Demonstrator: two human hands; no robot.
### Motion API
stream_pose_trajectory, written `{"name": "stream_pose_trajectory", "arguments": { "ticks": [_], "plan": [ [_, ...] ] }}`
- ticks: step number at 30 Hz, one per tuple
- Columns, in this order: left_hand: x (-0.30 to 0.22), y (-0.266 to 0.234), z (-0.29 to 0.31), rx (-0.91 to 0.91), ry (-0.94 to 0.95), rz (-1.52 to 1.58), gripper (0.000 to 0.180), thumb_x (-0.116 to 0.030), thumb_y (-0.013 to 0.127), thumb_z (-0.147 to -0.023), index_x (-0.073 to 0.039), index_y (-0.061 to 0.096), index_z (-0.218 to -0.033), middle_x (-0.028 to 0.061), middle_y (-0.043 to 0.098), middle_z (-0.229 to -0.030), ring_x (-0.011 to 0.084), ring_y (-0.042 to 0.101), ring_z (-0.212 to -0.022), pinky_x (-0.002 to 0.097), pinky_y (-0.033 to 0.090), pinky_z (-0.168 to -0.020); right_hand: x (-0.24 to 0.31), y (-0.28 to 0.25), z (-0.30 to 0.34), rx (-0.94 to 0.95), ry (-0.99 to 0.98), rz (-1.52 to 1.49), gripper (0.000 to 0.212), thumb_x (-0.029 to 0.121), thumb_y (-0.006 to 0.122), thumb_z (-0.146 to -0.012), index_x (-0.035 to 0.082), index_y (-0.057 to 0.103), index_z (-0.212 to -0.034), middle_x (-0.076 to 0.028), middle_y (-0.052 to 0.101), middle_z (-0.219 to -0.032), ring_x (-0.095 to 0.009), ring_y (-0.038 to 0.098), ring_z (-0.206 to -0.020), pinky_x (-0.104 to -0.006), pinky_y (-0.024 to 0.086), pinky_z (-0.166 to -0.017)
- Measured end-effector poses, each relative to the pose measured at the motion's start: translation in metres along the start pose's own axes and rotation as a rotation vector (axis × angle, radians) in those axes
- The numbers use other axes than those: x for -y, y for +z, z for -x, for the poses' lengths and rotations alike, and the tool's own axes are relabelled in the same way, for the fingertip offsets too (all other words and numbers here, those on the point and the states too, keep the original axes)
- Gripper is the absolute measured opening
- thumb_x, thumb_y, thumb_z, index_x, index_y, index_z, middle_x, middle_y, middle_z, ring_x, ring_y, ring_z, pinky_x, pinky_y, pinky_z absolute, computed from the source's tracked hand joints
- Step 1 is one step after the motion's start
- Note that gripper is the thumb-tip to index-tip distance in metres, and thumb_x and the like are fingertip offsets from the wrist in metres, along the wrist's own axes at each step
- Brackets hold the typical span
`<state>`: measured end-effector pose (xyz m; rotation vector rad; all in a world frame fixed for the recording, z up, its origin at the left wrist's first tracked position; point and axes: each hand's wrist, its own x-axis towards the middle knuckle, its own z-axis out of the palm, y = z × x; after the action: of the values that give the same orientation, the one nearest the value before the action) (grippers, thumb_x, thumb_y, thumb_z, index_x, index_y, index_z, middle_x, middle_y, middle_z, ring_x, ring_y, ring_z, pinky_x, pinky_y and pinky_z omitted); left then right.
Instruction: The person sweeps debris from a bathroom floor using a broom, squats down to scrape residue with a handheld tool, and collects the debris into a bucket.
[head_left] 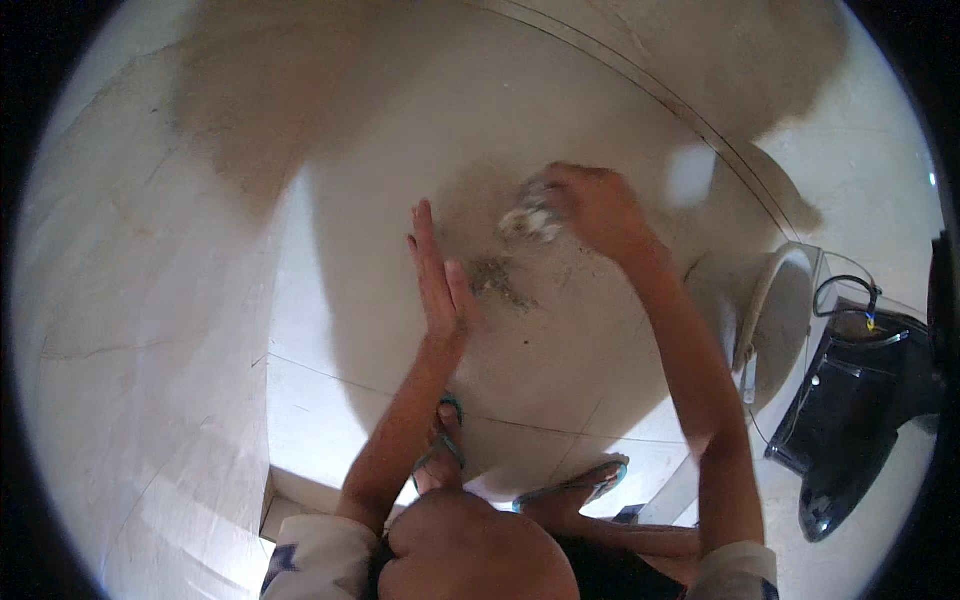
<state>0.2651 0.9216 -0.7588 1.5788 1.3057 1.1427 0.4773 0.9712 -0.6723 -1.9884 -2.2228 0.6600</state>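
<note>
My right hand (598, 208) is closed round a crumpled whitish-grey wad (533, 218), held at the tiled floor and blurred by motion. Its material cannot be told for sure. My left hand (438, 275) is held edge-on with its fingers stretched out, and nothing is in it. Between the two hands lies a small heap of dark dirt (498, 280), nearest to my left palm. Loose grains are scattered around the heap on the pale tiles (520, 370).
My feet are in flip-flops (610, 482) at the lower middle. On the right stands a pale round-mouthed vessel (795, 300) by a wall or ledge. Beyond it lies a glossy black boot-shaped thing (850, 400) with a dark cable (845, 282). A curved dark line (690, 115) crosses the far floor.
</note>
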Motion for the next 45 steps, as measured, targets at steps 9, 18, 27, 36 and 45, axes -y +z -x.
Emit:
{"name": "stream_pose_trajectory", "arguments": {
  "ticks": [9, 18, 27, 36, 45],
  "plan": [
    [0.003, 0.023, -0.013, 0.46, 0.228, -0.378, 0.061, -0.039, 0.024, -0.098, 0.003, 0.025, -0.142, 0.0208, 0.032, -0.145, 0.0339, 0.025, -0.138, 0.049, 0.011, -0.114, -0.051, 0.057, 0.141, -0.379, 0.91, -0.231, 0.025, 0.011, 0.059, -0.086, -0.002, 0.063, -0.107, -0.017, 0.068, -0.099, -0.027, 0.067, -0.086, -0.0372, 0.051, -0.077],
    [0.001, 0.048, 0.007, 0.527, 0.33, -0.234, 0.061, -0.036, 0.028, -0.097, 0.005, 0.025, -0.141, 0.0262, 0.034, -0.142, 0.0371, 0.03, -0.134, 0.0479, 0.014, -0.114, 0.065, 0.128, 0.107, -0.451, 0.894, -0.51, 0.02, 0.01, 0.059, -0.086, -0.004, 0.064, -0.1, -0.017, 0.068, -0.087, -0.024, 0.066, -0.073, -0.0346, 0.051, -0.068],
    [-0.07, -0.013, -0.019, -0.126, 0.071, 1.209, 0.063, -0.027, 0.034, -0.096, 0.008, 0.011, -0.143, 0.0258, 0.012, -0.151, 0.0292, 0.007, -0.143, 0.0368, 0.004, -0.117, 0.046, 0.086, 0.13, -0.393, 0.839, -0.993, 0.022, 0.012, 0.059, -0.089, -0.006, 0.061, -0.102, -0.01, 0.065, -0.082, -0.014, 0.061, -0.062, -0.0276, 0.05, -0.049],
    [-0.039, -0.008, 0.011, -0.004, -0.118, 0.556, 0.078, -0.058, 0.028, -0.093, -0.003, 0.015, -0.147, 0.0192, 0.021, -0.151, 0.0295, 0.014, -0.142, 0.0434, 0.004, -0.115, -0.012, -0.13, 0.259, -0.626, 0.864, -0.616, 0.027, 0.022, 0.06, -0.088, -0.002, 0.061, -0.101, -0.006, 0.062, -0.086, -0.013, 0.062, -0.071, -0.0249, 0.051, -0.06],
    [-0.014, -0.009, 0.027, 0.059, -0.005, 0.237, 0.082, -0.063, 0.025, -0.092, -0.002, 0.018, -0.146, 0.0171, 0.027, -0.149, 0.0308, 0.019, -0.14, 0.0468, 0.005, -0.114, -0.061, -0.165, 0.296, -0.779, 0.995, 0.662, 0.017, 0.016, 0.057, -0.086, 0.006, 0.061, -0.099, -0.019, 0.066, -0.081, -0.036, 0.066, -0.076, -0.0418, 0.051, -0.063]
  ]
}}
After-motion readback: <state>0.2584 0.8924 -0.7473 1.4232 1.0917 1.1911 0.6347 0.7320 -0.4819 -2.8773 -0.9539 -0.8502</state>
